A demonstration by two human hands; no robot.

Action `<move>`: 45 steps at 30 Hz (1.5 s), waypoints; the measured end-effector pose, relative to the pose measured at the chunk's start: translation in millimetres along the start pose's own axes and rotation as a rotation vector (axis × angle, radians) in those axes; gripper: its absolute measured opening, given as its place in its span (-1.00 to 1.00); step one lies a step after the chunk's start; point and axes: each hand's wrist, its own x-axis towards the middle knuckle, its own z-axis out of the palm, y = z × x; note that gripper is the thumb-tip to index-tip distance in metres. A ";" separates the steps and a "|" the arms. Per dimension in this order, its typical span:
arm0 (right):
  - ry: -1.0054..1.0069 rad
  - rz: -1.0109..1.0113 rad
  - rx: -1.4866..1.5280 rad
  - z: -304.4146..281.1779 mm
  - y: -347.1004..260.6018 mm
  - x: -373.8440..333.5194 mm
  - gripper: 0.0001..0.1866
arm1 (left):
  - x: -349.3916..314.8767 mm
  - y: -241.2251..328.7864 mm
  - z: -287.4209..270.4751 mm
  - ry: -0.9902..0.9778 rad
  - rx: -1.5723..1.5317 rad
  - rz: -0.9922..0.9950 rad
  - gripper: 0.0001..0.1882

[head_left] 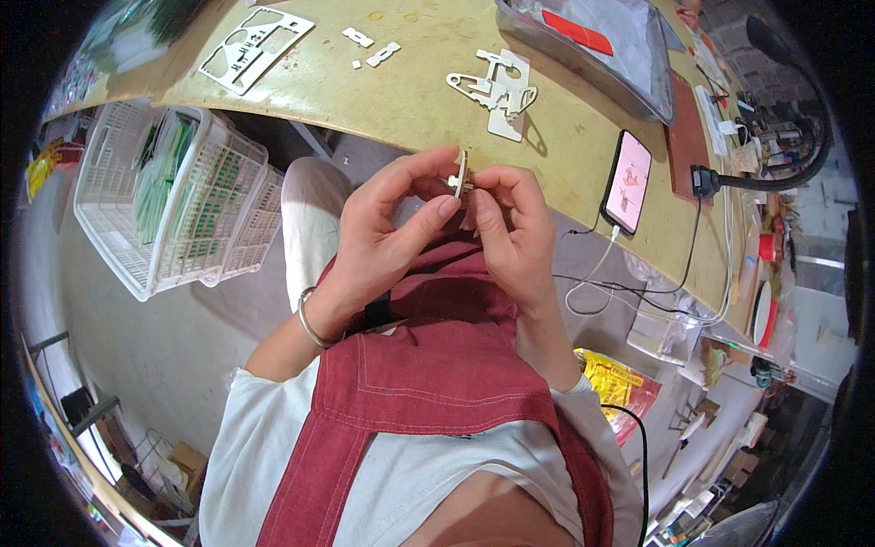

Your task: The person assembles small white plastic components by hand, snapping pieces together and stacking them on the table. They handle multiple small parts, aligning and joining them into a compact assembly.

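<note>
Over the table's near edge, my left hand [387,211] and my right hand [516,228] meet with fingers closed on a small cream cut-out piece [461,171]. The piece is thin and seen nearly edge-on, with a short tab sticking out across it. Fingertips cover part of it, and its full shape is hidden. Just beyond my hands lie several flat cream cut-out parts [507,102], partly overlapping. Farther left rests a cut-out sheet [244,68] with openings in it. Between them are a few loose small pieces [383,54].
On the yellowish table [401,100], a phone [627,184] with a lit screen lies at right, a cable plugged in. A grey tray [663,100] holding a red item stands at far right. White plastic baskets [196,210] are left, below table level. A black flexible arm [802,173] curves at right.
</note>
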 end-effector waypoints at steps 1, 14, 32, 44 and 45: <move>0.006 -0.001 0.003 0.4 0.4 0.1 -0.81 | -0.1 4.1 0.9 0.018 -0.043 -0.057 -0.53; -0.035 0.017 0.071 -1.1 -2.7 -0.6 -0.82 | 4.5 11.4 2.0 0.047 0.041 -0.101 -0.82; -0.001 0.046 0.499 7.9 5.9 -2.4 -0.82 | 4.2 10.1 4.6 0.106 -0.126 -0.089 -0.83; -0.033 0.056 0.318 2.4 4.4 -2.5 -0.78 | 9.6 14.8 2.0 0.046 0.145 -0.061 -0.87; -0.032 0.080 0.324 1.7 2.5 -2.4 -0.75 | 9.9 13.9 1.6 0.043 0.148 -0.050 -0.87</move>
